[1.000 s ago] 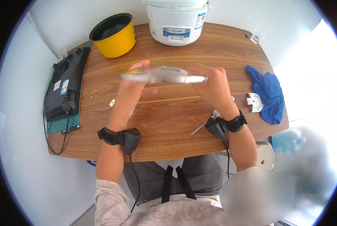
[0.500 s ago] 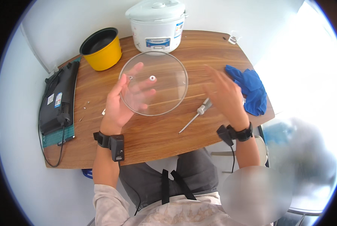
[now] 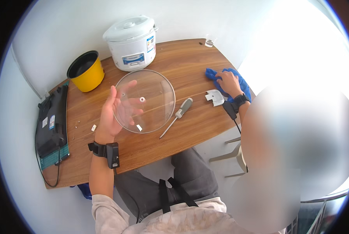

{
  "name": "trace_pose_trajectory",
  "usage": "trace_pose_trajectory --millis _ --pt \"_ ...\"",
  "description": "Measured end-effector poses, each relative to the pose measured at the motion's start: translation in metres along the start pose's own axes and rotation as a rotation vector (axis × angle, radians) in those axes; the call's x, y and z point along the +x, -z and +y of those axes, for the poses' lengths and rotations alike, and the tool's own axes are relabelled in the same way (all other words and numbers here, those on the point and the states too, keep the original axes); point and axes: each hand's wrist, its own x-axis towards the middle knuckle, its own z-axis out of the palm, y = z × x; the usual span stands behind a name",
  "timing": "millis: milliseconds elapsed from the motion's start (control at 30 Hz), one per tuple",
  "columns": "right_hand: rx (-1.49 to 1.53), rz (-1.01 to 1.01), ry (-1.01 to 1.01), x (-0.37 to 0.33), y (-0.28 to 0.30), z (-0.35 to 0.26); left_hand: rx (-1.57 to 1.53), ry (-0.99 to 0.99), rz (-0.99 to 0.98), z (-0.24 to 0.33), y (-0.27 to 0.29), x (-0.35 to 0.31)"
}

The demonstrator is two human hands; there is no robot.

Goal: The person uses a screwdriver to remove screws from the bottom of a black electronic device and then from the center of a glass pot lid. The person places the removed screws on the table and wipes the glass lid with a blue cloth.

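My left hand (image 3: 111,113) supports a round glass lid (image 3: 155,111) from beneath and at its left side. The fingers show through the clear glass, and a small metal-ringed hole sits at the lid's middle. Over at the right side of the table, my right hand (image 3: 230,84) is on a crumpled blue cloth (image 3: 242,82), fingers bent into its folds. Close to that wrist lies a white plastic piece (image 3: 215,97). A screwdriver with a grey handle (image 3: 185,107) rests on the table between the lid and the white piece.
A white rice cooker (image 3: 131,45) stands at the back, with a yellow pot, black inside, (image 3: 89,76) to its left. At the left edge a black appliance (image 3: 51,121) with a cord lies on a green mat (image 3: 55,156). A small clear cup (image 3: 209,42) stands at the far right corner.
My right hand has moved right and onto the blue cloth, uncovering the screwdriver handle and the white piece. The left hand still holds the lid. The whole view has shifted.
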Motion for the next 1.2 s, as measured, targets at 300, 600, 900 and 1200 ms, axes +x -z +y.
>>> trace_pose_trajectory --millis 300,600,900,1200 --pt "0.614 0.564 -0.066 -0.082 0.107 -0.013 0.146 0.144 0.138 -0.052 -0.110 0.029" --pt "0.869 0.508 0.293 -0.107 0.095 -0.090 0.063 0.085 0.177 -0.118 -0.141 0.071" --pt "0.745 0.376 0.529 -0.123 0.073 -0.141 0.195 0.009 0.278 -0.118 -0.122 0.045" --pt "0.732 0.387 0.521 -0.099 0.075 -0.153 0.216 0.008 0.243 -0.102 -0.119 0.032"
